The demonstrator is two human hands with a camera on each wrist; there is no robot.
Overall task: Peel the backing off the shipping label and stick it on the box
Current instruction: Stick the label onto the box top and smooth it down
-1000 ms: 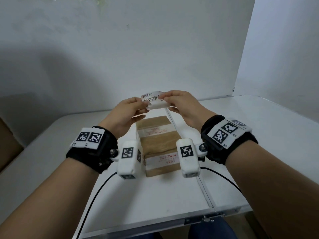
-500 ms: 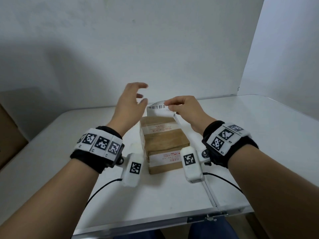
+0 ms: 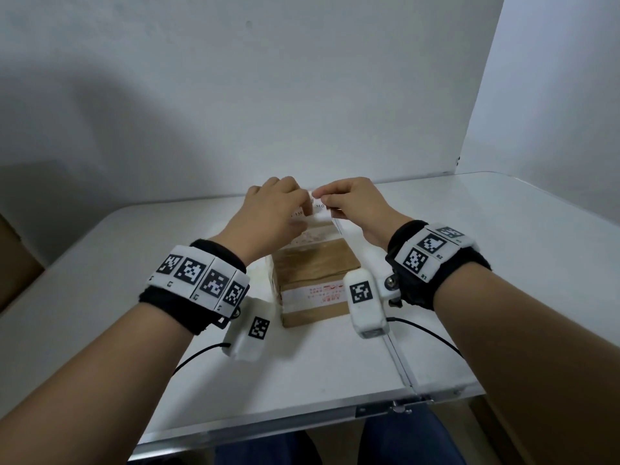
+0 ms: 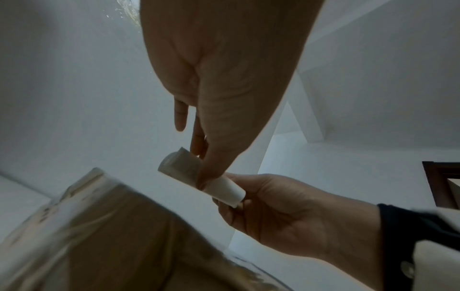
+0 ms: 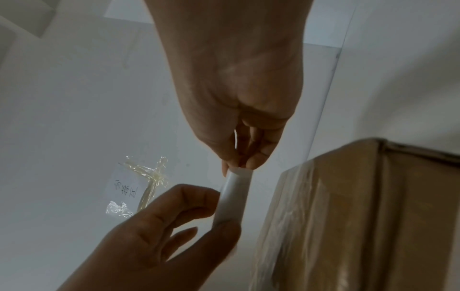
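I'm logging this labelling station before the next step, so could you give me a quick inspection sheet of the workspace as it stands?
Surface: white table, with a seam running front to back right of the box.
Job's things: brown taped box on the table; curled white label held above its far end, not yet stuck down.
Clutter: crumpled clear tape and a handwritten note on the wall.
Grippers: left hand and right hand both pinch the label with their fingers.
Cables: black cable from the left wrist camera; another from the right.
Surroundings: white wall; cardboard at the far left edge.
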